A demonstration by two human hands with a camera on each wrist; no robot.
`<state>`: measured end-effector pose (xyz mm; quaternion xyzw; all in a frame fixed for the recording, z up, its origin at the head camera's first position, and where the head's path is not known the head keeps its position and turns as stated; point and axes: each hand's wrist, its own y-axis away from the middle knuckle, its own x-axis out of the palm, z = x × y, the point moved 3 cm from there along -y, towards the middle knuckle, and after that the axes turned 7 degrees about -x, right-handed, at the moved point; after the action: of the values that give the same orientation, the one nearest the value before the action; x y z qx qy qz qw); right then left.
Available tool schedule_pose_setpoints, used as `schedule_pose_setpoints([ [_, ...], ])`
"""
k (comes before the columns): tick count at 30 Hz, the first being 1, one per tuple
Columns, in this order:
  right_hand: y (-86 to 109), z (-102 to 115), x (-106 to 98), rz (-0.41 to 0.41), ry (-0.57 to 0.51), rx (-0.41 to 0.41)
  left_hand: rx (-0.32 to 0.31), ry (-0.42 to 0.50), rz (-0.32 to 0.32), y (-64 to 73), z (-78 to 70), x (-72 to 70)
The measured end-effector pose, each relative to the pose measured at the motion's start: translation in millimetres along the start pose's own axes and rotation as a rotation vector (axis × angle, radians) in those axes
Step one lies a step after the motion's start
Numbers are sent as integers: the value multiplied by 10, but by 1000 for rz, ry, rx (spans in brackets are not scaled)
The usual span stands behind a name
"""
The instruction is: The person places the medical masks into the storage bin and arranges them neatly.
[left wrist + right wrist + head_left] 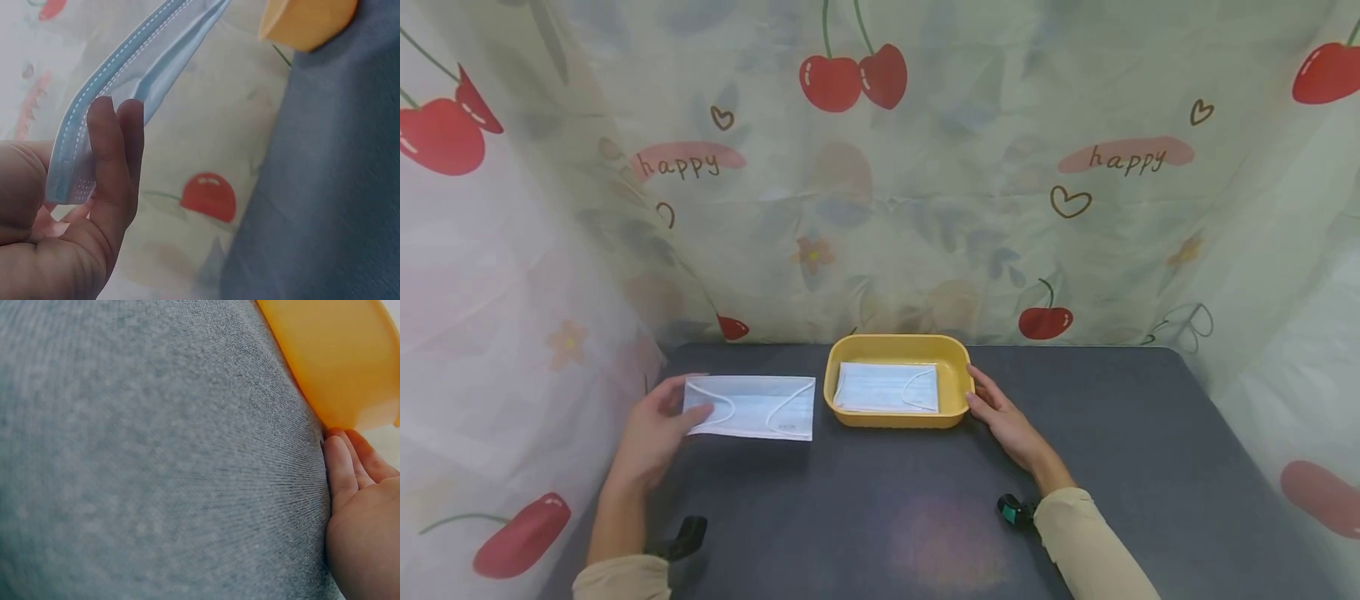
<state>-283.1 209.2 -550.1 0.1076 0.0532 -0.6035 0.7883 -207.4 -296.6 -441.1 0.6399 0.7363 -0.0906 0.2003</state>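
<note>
My left hand (651, 433) pinches a pale blue face mask (748, 406) by its left end, between the thumb and the fingers. The mask is spread wide, left of the tray, with its white ear loops lying across the front. In the left wrist view the mask (147, 69) slants up and away from the fingers. A second face mask (887, 387) lies flat inside a yellow plastic tray (898, 421). My right hand (1011, 425) touches the tray's right end with extended fingers. The right wrist view shows the fingertips against the lower wall of the tray (340, 356).
The tray stands near the back edge of a dark grey tabletop (850, 508). Behind the table hangs a curtain (925, 217) printed with cherries, and it encloses both sides too. Both wrists carry small black devices.
</note>
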Motion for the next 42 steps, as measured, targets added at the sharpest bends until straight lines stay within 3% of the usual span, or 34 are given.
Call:
schedule_pose_setpoints([
  [12,6,34,5,4,-11,-9,62,7,-15,106,-384,55],
  [22,3,15,-5,8,-16,-16,58,161,-8,81,-599,191],
  [32,-4,5,-11,7,-23,-18,137,366,79,-44,-692,412],
  [42,-1,18,-1,1,-25,-4,94,336,115,-181,-754,581],
])
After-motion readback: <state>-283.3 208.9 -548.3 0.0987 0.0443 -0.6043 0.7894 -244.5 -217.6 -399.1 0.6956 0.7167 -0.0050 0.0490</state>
